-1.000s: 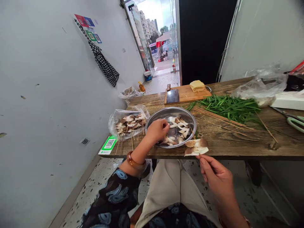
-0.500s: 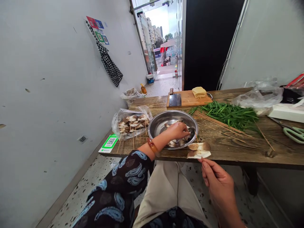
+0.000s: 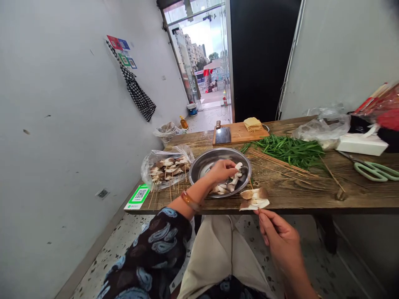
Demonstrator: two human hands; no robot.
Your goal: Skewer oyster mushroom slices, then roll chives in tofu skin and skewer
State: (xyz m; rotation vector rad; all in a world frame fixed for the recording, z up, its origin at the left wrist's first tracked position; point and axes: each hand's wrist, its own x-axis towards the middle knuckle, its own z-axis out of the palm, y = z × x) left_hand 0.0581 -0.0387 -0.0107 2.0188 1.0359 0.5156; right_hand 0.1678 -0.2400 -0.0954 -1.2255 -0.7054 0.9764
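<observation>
My left hand is over the steel bowl, its fingers closed on a white mushroom piece. More mushroom slices lie in the bowl beneath it. At the table's front edge my right hand pinches the low end of a bamboo skewer. Two brown-and-white mushroom slices are threaded on that skewer, whose other end shows beyond them by the bowl's rim. To the left, a clear plastic bag holds several finished mushroom skewers, their sticks pointing toward me.
Loose bamboo skewers lie right of the bowl, beside green leafy stalks. Behind stands a cutting board with a cleaver and stacked tofu sheets. Scissors and a tissue pack are at right.
My left hand has risen from among the slices and now shows a white mushroom piece in its fingers. My right hand still holds the skewer. The whole view has shifted slightly.
</observation>
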